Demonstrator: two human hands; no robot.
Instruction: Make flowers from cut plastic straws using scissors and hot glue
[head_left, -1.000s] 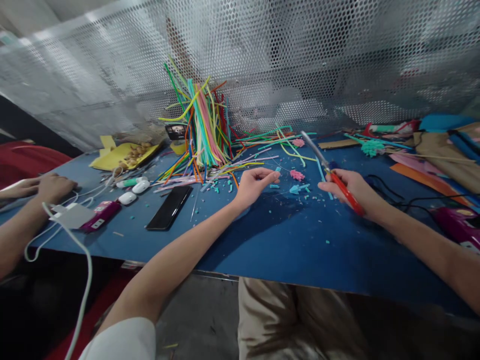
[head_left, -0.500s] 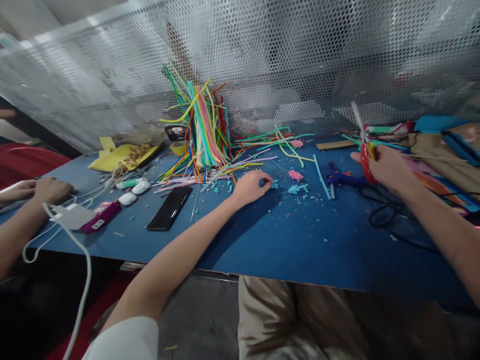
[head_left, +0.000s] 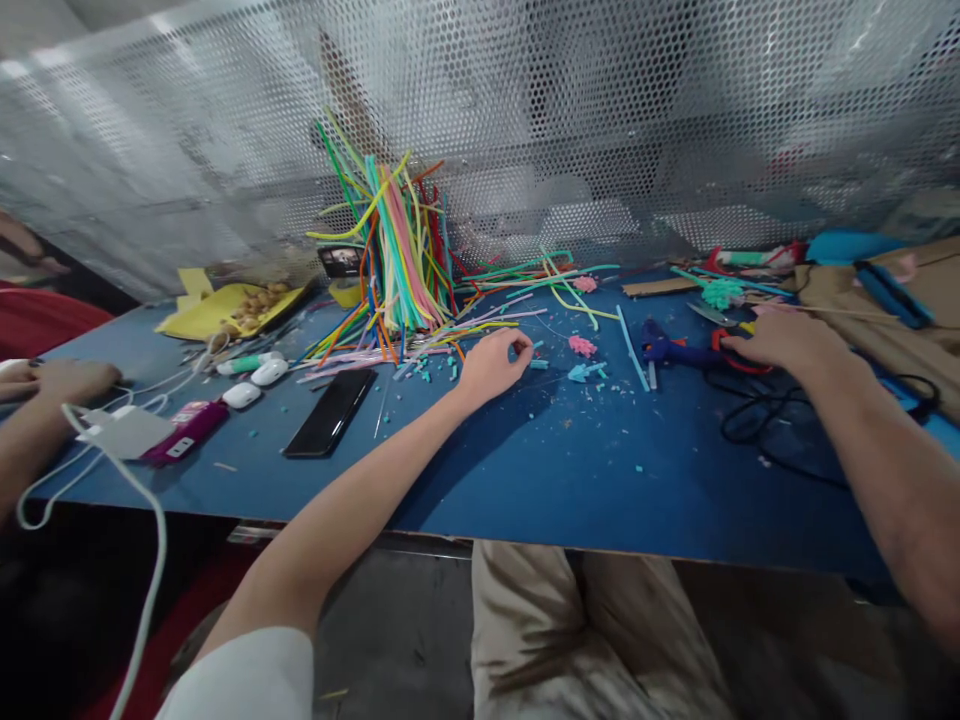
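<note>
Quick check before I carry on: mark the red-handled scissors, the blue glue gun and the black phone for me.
Red-handled scissors (head_left: 744,366): head view, on the red handle.
Blue glue gun (head_left: 681,353): head view, on the blue body.
Black phone (head_left: 330,414): head view, middle of its dark face.

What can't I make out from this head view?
In the head view:
Grip of right hand on scissors: hidden by the hand.
Anything pinched by left hand: too small.
Shapes behind the perforated screen: masked by its metal.
Co-worker's forearm: cut off by the left edge.
</note>
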